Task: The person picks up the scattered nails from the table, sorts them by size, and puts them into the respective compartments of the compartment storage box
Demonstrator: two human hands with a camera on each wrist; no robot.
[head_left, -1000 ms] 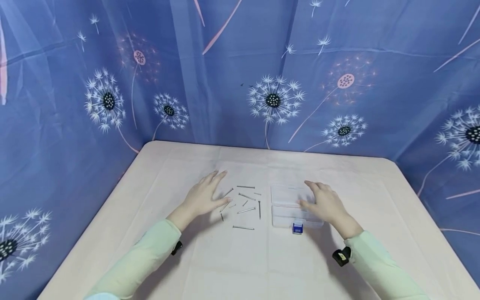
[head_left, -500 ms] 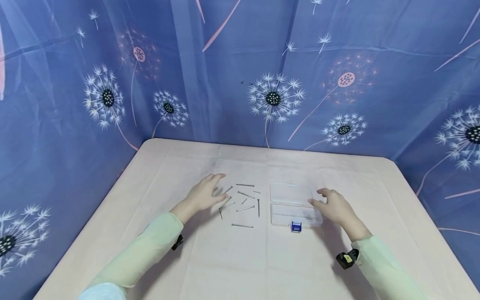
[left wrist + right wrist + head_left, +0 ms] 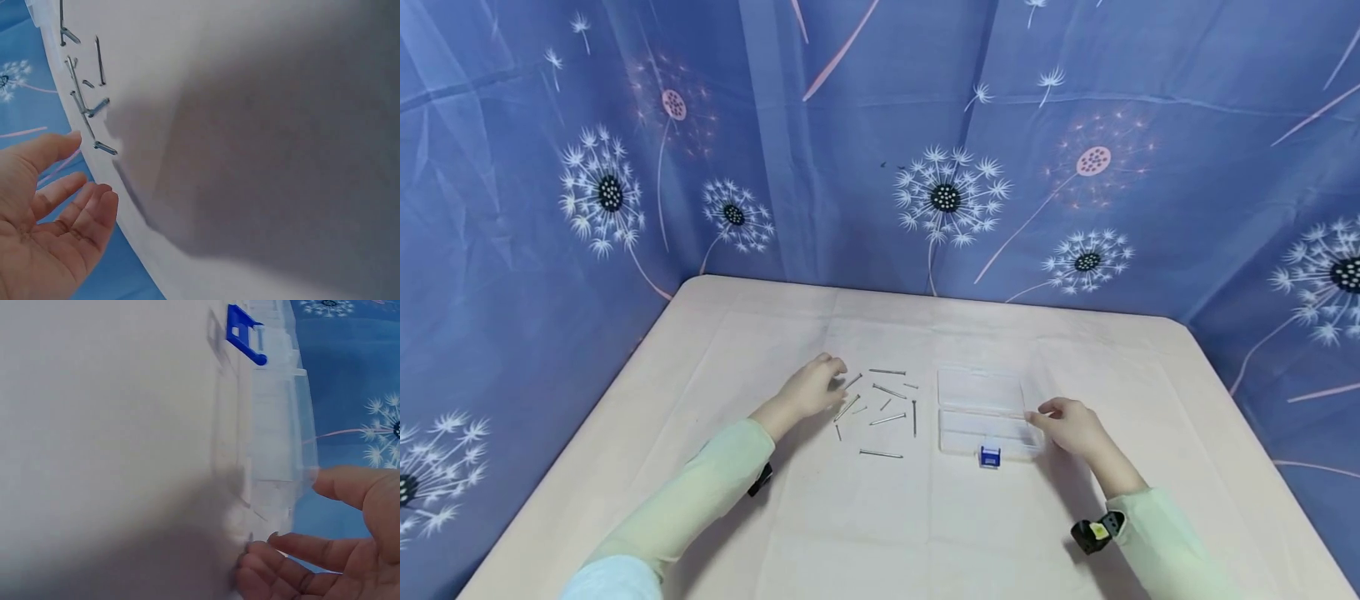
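Both hands are sitting differently from a second ago: the bare right hand in a pale green sleeve, then over the box, is now lying at its right side, and the bare left hand, then spread wide, is now curling its fingers in. Around the left fingertips and to their right, loose silver metal nails, long and short, are lying at mixed angles, perhaps spread out so that each can be picked singly. That hand is holding nothing that shows; its thumb is standing apart from its loosely bent fingers, close to the nearest nails. Just left of the right thumb, the clear plastic rectangular box is resting with its clear plastic lid folded back on the far side, probably so that its inside stays reachable. At its front edge, nearer the person than the right thumb, a blue plastic clasp is projecting, apparently unfastened. Right thumb and fingers are bending around the box's end with a gap between them, perhaps to steady it; whether they are gripping it, I cannot tell. Beneath both hands, a pale cloth-covered table is bearing everything.
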